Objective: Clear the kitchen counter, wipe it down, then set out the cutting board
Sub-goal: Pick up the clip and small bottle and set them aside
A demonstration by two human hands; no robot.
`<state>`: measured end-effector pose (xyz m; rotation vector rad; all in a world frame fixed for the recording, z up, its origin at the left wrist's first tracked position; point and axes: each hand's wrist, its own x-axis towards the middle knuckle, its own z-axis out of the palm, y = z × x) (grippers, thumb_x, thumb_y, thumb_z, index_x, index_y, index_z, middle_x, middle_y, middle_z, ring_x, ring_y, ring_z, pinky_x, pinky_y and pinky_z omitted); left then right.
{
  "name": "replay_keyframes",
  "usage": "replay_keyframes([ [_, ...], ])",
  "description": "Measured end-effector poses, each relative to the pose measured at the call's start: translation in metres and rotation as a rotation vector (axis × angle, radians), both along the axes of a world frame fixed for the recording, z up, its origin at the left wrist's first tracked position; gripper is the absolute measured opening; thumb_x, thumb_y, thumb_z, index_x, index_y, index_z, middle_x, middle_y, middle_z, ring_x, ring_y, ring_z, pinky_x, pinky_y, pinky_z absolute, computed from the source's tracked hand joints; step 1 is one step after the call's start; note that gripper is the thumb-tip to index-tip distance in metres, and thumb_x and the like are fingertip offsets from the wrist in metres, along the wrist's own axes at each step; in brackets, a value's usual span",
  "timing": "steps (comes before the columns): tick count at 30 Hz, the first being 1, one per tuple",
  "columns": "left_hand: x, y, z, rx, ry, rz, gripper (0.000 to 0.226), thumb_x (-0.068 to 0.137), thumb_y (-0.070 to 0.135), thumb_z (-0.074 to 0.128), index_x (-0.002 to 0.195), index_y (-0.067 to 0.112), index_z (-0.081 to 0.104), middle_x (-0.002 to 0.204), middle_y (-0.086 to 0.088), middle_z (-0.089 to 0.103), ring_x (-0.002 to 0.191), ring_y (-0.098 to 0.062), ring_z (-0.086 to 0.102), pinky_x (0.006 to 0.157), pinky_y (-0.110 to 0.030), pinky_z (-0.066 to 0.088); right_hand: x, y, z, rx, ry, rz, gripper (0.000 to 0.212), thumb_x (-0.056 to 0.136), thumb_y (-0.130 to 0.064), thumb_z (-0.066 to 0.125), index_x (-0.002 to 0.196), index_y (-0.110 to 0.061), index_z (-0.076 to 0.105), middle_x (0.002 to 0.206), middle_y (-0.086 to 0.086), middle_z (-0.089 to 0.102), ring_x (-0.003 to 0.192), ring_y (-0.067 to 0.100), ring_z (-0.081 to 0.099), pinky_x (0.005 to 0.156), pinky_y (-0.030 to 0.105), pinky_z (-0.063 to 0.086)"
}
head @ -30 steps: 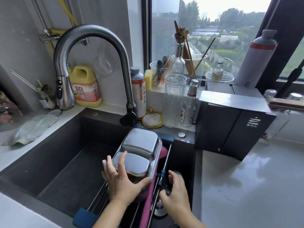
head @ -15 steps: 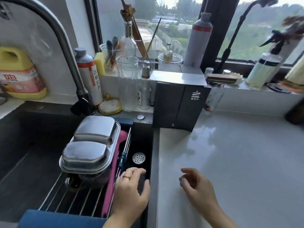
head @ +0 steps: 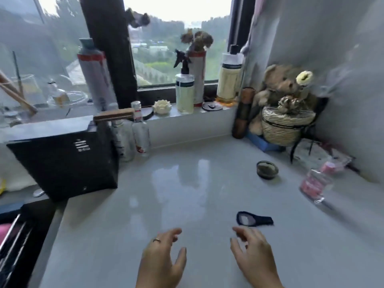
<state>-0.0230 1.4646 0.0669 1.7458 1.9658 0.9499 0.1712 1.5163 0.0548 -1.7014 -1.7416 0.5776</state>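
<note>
Left hand (head: 164,260): fingers loosely spread and slightly bent, holding nothing; a ring (head: 156,240) sits on one finger; the hand is over the near part of the counter.
Right hand (head: 253,252): relaxed and open, fingers slightly curved, holding nothing; its fingertips are just short of the black strap.
Contact: it cannot be told whether either hand touches the surface.
Counter (head: 187,183): pale and glossy, running from the sink edge on the left to the wall corner on the right.
Black strap (head: 265,221): small, with a loop at one end, lying flat on the counter.
Small bowl (head: 267,169): dark, farther back and to the right, standing apart from the other things.
Pink-labelled jar (head: 314,185): clear, near the right wall; blurred.
Black box (head: 64,161): at the back left, beside the sink (head: 12,235).
Clear bottles (head: 141,132): just right of the box, against the ledge.
Corner: a teddy bear (head: 280,82) behind a woven basket (head: 284,125).
Windowsill (head: 187,112): holds a spray bottle (head: 184,90).
</note>
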Motion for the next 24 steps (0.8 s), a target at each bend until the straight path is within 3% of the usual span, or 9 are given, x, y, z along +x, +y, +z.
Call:
replay_keyframes([
  [3, 0.067, 0.042, 0.0, -0.013, 0.157, -0.145, 0.038, 0.064, 0.029, 0.067, 0.1, 0.017, 0.067, 0.09, 0.001, 0.07, 0.082, -0.011, 0.068, 0.067, -0.019, 0.052, 0.068, 0.04, -0.004, 0.036, -0.28, -0.015, 0.039, 0.067, -0.01, 0.078, 0.105, -0.011, 0.069, 0.098, 0.013, 0.066, 0.094, 0.038, 0.061, 0.083, 0.038, 0.044],
  [7, 0.126, 0.08, -0.002, -0.073, 0.247, -0.159, 0.049, 0.08, 0.044, 0.051, 0.127, 0.033, 0.041, 0.127, 0.011, 0.048, 0.117, -0.011, 0.045, 0.094, -0.018, 0.033, 0.099, 0.072, -0.008, -0.145, -0.446, 0.143, 0.047, 0.085, -0.044, 0.051, 0.131, -0.042, 0.04, 0.136, -0.008, 0.037, 0.127, 0.018, 0.028, 0.1, 0.029, 0.03],
  [10, 0.152, 0.097, 0.004, -0.134, 0.225, -0.156, 0.041, 0.08, 0.044, 0.051, 0.12, 0.038, 0.044, 0.116, 0.015, 0.051, 0.112, -0.007, 0.048, 0.088, -0.014, 0.033, 0.098, 0.083, -0.008, -0.171, -0.41, 0.231, 0.033, 0.086, -0.041, 0.051, 0.118, -0.032, 0.05, 0.127, -0.006, 0.04, 0.126, 0.019, 0.029, 0.099, 0.029, 0.03],
  [12, 0.161, 0.102, 0.008, -0.213, 0.144, -0.102, 0.014, 0.08, 0.042, 0.052, 0.094, 0.045, 0.051, 0.088, 0.018, 0.054, 0.101, -0.005, 0.056, 0.077, -0.013, 0.036, 0.098, 0.089, -0.005, -0.186, -0.308, 0.242, 0.017, 0.086, -0.035, 0.053, 0.102, -0.029, 0.052, 0.113, -0.006, 0.044, 0.121, 0.018, 0.038, 0.096, 0.026, 0.032],
  [13, 0.163, 0.105, 0.011, -0.279, 0.067, -0.063, 0.008, 0.081, 0.041, 0.054, 0.076, 0.045, 0.05, 0.075, 0.016, 0.055, 0.093, -0.005, 0.06, 0.071, -0.014, 0.039, 0.099, 0.091, -0.003, -0.211, -0.2, 0.223, 0.006, 0.086, -0.031, 0.055, 0.089, -0.032, 0.05, 0.105, -0.006, 0.046, 0.116, 0.016, 0.044, 0.092, 0.023, 0.034],
  [15, 0.168, 0.111, 0.012, -0.42, -0.14, -0.002, 0.024, 0.082, 0.037, 0.057, 0.058, 0.034, 0.054, 0.061, 0.008, 0.063, 0.074, -0.009, 0.067, 0.07, -0.018, 0.048, 0.097, 0.093, 0.004, -0.259, 0.022, 0.147, 0.031, 0.084, -0.023, 0.06, 0.068, -0.036, 0.037, 0.096, -0.003, 0.056, 0.099, 0.014, 0.057, 0.086, 0.022, 0.041],
  [19, 0.172, 0.125, 0.024, -0.56, -0.987, 0.166, 0.022, 0.085, 0.023, 0.059, 0.08, 0.004, 0.069, 0.075, -0.015, 0.074, 0.071, -0.028, 0.069, 0.068, -0.031, 0.051, 0.084, 0.098, 0.015, -0.278, 0.429, 0.025, 0.026, 0.073, -0.018, 0.072, 0.059, -0.025, 0.051, 0.053, -0.007, 0.061, 0.05, -0.004, 0.057, 0.056, 0.008, 0.046],
  [21, 0.168, 0.133, 0.028, -0.464, -1.228, 0.297, 0.017, 0.085, 0.012, 0.058, 0.079, -0.001, 0.065, 0.074, -0.019, 0.073, 0.074, -0.031, 0.066, 0.071, -0.036, 0.049, 0.076, 0.103, 0.02, -0.27, 0.434, 0.117, 0.025, 0.072, -0.023, 0.072, 0.056, -0.025, 0.052, 0.047, -0.007, 0.058, 0.049, -0.006, 0.054, 0.051, 0.004, 0.039],
  [24, 0.149, 0.141, 0.03, -0.311, -1.207, 0.419, 0.022, 0.088, 0.007, 0.053, 0.067, 0.002, 0.056, 0.064, -0.018, 0.061, 0.055, -0.027, 0.06, 0.058, -0.033, 0.049, 0.072, 0.125, 0.023, -0.216, 0.275, 0.287, 0.01, 0.073, -0.034, 0.069, 0.071, -0.036, 0.059, 0.075, -0.009, 0.063, 0.07, -0.002, 0.057, 0.062, 0.003, 0.038],
])
